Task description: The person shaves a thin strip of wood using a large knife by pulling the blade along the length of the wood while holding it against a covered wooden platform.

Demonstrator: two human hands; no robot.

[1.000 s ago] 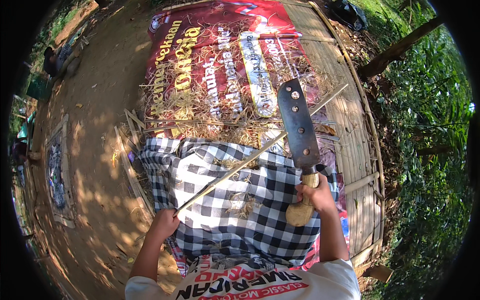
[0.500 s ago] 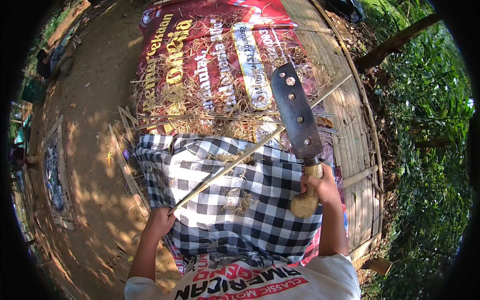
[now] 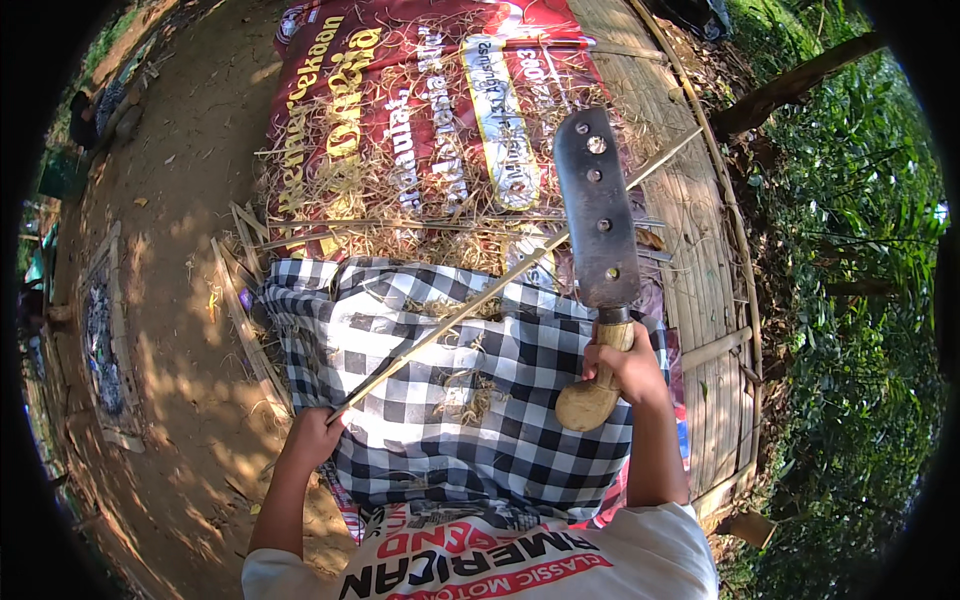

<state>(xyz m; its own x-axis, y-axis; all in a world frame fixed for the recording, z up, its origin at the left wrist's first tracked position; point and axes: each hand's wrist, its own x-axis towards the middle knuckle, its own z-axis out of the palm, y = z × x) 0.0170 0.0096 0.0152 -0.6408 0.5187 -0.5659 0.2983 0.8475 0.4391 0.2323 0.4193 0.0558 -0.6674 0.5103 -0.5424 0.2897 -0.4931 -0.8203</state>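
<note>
Cleaver [image 3: 605, 250]: tip swung rightward beyond checked cloth [image 3: 520, 400], altering blade angle across bamboo strip [image 3: 452, 324] (contact unclear). Right hand [image 3: 632, 368]: grip around handle [image 3: 587, 407]. Left hand [image 3: 315, 437]: grip holding strip, cloth's left edge.

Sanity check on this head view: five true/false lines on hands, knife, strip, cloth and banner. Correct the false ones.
1. The right hand grips the knife by its wooden handle. True.
2. The left hand holds a second knife. False: it holds one end of a thin strip.
3. The large cloth is plain red. False: it is black-and-white checked.
4. Curly shavings lie on the red banner. True.
5. The blade has no holes. False: several run along it.
</note>
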